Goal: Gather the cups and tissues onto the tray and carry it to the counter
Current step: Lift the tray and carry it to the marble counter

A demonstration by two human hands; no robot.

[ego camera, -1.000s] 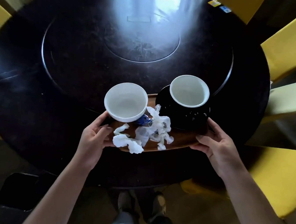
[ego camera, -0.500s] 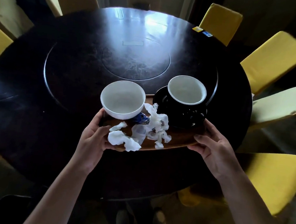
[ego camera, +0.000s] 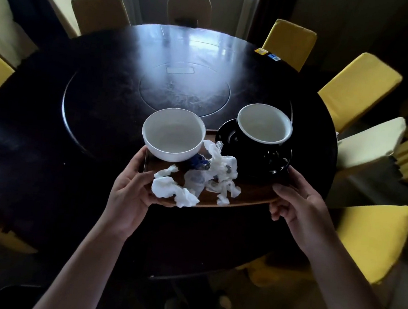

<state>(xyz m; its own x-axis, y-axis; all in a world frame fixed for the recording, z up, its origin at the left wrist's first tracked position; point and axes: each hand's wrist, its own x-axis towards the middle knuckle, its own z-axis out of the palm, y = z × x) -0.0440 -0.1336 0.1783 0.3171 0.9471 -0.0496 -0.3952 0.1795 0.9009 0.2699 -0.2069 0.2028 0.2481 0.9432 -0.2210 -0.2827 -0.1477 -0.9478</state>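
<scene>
both hands keep their fingers curled round the tray (now lifted nearer).

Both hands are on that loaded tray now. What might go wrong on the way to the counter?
1. The white cup stands at the tray's left end, by the left hand; a tilt may slide it off.
2. The loose tissues reach the near rim, and one may drop.
3. The black cup sits on a saucer, which might skid if the right hand dips.
</scene>
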